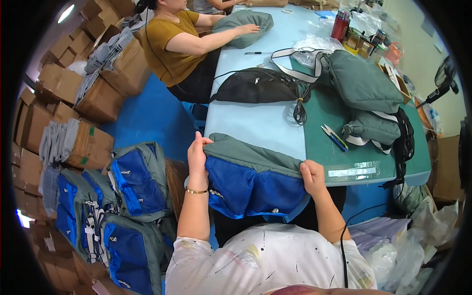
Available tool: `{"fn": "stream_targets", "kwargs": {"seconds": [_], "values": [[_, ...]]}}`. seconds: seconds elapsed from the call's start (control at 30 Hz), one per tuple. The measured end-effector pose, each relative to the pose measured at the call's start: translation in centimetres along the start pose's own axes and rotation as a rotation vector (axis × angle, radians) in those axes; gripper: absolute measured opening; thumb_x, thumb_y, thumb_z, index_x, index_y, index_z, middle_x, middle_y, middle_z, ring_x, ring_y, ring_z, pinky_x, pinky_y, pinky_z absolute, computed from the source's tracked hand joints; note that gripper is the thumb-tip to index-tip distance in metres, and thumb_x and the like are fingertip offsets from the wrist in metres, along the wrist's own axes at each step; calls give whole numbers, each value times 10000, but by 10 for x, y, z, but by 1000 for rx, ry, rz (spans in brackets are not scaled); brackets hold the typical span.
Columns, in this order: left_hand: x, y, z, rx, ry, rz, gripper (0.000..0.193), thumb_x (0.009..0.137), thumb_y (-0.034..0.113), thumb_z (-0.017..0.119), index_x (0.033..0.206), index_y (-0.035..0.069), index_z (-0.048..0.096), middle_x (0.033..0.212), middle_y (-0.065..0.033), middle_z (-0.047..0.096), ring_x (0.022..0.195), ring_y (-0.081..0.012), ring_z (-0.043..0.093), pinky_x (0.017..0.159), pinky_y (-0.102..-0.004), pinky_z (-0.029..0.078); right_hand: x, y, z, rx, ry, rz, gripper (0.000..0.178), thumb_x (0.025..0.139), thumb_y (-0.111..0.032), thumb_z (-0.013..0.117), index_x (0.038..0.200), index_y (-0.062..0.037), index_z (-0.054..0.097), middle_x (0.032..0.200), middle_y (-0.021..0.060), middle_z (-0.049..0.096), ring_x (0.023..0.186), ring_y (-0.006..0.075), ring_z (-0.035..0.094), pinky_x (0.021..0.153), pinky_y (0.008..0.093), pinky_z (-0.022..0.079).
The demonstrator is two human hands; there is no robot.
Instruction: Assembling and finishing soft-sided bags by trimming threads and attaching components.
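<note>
Between my hands I hold a grey-green bag with two blue mesh front pockets and small zip pulls. It is stretched sideways over my lap at the table's near edge. My left hand is closed on its left end, fingers partly hidden behind the cloth. At the right end my right hand grips the upper corner, thumb in front. Beyond the bag lie a black pouch and a coiled black cord. Blue-handled snips rest on the green mat to the right.
Green bags with white straps cover the right of the table. Bottles stand at the far right. A co-worker handles another green bag. Finished-looking blue bags pile up at left, near cardboard boxes.
</note>
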State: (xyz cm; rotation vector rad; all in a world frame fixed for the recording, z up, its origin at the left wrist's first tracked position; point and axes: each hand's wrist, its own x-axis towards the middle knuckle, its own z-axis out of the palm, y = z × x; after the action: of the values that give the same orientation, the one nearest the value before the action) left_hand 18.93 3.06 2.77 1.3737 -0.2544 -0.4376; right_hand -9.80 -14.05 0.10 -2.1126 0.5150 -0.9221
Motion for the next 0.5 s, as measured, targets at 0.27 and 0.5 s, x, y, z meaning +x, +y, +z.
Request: {"fn": "stream_targets", "kwargs": {"seconds": [0.27, 0.5], "values": [[-18, 15, 1, 615, -108, 704, 442, 955, 286, 523, 612, 8, 526, 503, -27, 390, 458, -178, 358, 469, -319, 295, -1, 15, -11, 577, -34, 282, 449, 987, -257, 452, 597, -36, 433, 587, -14, 404, 578, 110, 362, 541, 283, 297], [-40, 61, -16, 488, -504, 710, 224, 872, 192, 604, 747, 12, 561, 972, -96, 577, 995, -251, 507, 866, -364, 385, -4, -20, -21, 1353, 129, 714, 517, 975, -367, 446, 529, -127, 338, 529, 7, 357, 558, 155, 365, 534, 310, 327]]}}
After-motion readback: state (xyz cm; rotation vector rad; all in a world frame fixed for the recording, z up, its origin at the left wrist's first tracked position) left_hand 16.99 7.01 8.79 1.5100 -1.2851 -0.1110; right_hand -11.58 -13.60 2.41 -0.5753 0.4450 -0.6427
